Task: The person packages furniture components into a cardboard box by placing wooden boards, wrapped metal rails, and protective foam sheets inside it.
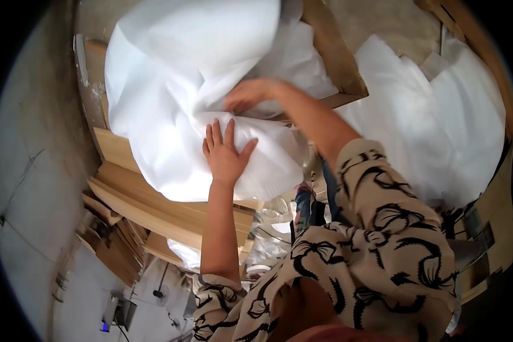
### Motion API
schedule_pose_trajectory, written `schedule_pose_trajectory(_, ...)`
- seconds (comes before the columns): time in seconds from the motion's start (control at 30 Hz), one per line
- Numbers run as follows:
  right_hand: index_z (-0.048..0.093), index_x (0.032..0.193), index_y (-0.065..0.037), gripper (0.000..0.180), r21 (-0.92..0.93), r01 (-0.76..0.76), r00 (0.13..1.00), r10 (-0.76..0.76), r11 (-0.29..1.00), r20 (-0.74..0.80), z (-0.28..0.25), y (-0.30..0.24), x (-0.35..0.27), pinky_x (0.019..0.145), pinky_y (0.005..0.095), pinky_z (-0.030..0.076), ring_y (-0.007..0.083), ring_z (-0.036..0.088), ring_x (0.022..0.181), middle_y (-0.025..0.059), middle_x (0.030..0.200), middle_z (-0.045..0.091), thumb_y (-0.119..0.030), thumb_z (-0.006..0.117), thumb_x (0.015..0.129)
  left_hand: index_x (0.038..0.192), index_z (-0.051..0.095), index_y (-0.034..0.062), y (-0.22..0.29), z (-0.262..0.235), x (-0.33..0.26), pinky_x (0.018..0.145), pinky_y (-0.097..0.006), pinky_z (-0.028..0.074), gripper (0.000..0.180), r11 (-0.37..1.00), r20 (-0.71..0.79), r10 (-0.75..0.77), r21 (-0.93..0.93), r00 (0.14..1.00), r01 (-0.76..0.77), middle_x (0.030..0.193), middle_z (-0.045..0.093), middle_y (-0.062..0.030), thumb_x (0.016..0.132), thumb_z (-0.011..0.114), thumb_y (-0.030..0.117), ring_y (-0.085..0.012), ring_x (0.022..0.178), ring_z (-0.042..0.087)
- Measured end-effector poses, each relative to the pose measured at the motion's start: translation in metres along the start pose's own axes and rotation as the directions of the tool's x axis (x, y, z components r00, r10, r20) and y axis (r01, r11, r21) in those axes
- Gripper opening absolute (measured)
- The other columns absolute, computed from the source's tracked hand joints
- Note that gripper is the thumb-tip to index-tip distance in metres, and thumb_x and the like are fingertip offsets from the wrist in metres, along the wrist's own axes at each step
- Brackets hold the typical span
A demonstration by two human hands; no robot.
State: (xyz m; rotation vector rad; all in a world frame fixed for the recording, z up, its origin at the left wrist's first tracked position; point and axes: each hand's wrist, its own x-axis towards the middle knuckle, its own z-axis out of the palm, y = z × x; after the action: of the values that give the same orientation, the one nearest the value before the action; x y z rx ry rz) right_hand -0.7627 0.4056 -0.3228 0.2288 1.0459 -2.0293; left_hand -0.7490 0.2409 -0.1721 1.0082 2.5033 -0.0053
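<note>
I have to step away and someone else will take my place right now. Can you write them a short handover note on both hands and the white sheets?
Left hand: flat, fingers spread, pressing on the white sheet bundle.
Right hand: reaching across, fingers curled into a fold of the same bundle; whether it truly grips cannot be told.
Bundle lies rumpled on the stacked wooden boards.
A second pile of white sheets lies to the right, untouched by either hand.
Done: bundle is on the boards, both hands on it.
Left: it is still creased and bunched, not smoothed or folded flat.
</note>
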Motion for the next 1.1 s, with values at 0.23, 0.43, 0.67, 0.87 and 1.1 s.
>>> schedule_pose_trajectory(0.23, 0.059, 0.1, -0.007, 0.033, -0.435, -0.557, 0.77, 0.243, 0.708, -0.59, -0.105, 0.029, -0.062, 0.077, 0.0372, 0.046, 0.0255, 0.058, 0.093, 0.0113, 0.103, 0.06, -0.032, 0.053, 0.079, 0.119, 0.048, 0.0023, -0.055, 0.02, 0.002, 0.101, -0.05, 0.02, 0.069, 0.925, -0.156, -0.379, -0.022, 0.912, 0.38, 0.137, 0.02, -0.026, 0.073, 0.058, 0.053, -0.0473, 0.125, 0.015)
schedule_pose_trajectory(0.43, 0.058, 0.106, -0.013, 0.03, -0.861, -0.283, 0.759, -0.451, 0.423, -0.47, -0.089, 0.042, 0.013, 0.08, 0.0356, 0.045, 0.024, 0.055, 0.101, 0.0079, 0.105, 0.06, -0.021, 0.05, 0.078, 0.123, 0.041, -0.0001, -0.046, 0.027, 0.01, 0.099, -0.048, 0.024, 0.074, 0.931, -0.157, -0.359, 0.011, 0.92, 0.365, 0.137, 0.019, -0.0258, 0.072, 0.06, 0.05, -0.0396, 0.126, 0.019)
schedule_pose_trajectory(0.67, 0.055, 0.109, -0.012, 0.034, -0.785, -0.598, 0.734, -0.28, 0.164, -0.618, -0.133, 0.107, -0.006, 0.082, 0.0379, 0.045, 0.0244, 0.054, 0.101, 0.014, 0.114, 0.053, -0.019, 0.053, 0.076, 0.126, 0.039, 0.0054, -0.051, 0.017, 0.015, 0.101, -0.043, 0.024, 0.074, 0.933, -0.227, -0.359, -0.087, 0.905, 0.348, 0.137, 0.018, -0.0247, 0.069, 0.067, 0.043, -0.0395, 0.126, 0.02)
schedule_pose_trajectory(0.87, 0.06, 0.094, -0.004, 0.028, -0.578, -0.791, 0.559, -0.146, 0.199, -0.816, -0.257, 0.179, -0.103, 0.079, 0.0382, 0.045, 0.029, 0.056, 0.094, 0.0207, 0.096, 0.059, -0.023, 0.054, 0.074, 0.116, 0.049, 0.0077, -0.024, 0.02, 0.05, 0.094, -0.045, 0.031, 0.054, 0.998, -0.424, 0.01, -0.059, 0.906, -0.038, 0.129, 0.033, -0.0223, 0.065, 0.066, 0.015, -0.0367, 0.121, 0.03)
schedule_pose_trajectory(1.1, 0.036, 0.127, -0.008, 0.073, -0.53, -0.46, 0.216, -0.49, 0.712, -0.845, -0.174, 0.095, 0.047, 0.093, 0.039, 0.038, 0.0332, 0.039, 0.117, 0.0257, 0.126, 0.038, -0.039, 0.066, 0.068, 0.106, 0.057, 0.0081, 0.013, 0.064, 0.125, 0.083, -0.036, 0.043, 0.031, 0.718, -0.076, 0.69, 0.203, 0.72, -0.666, 0.109, 0.056, -0.0112, 0.076, 0.057, 0.017, -0.0283, 0.102, 0.051)
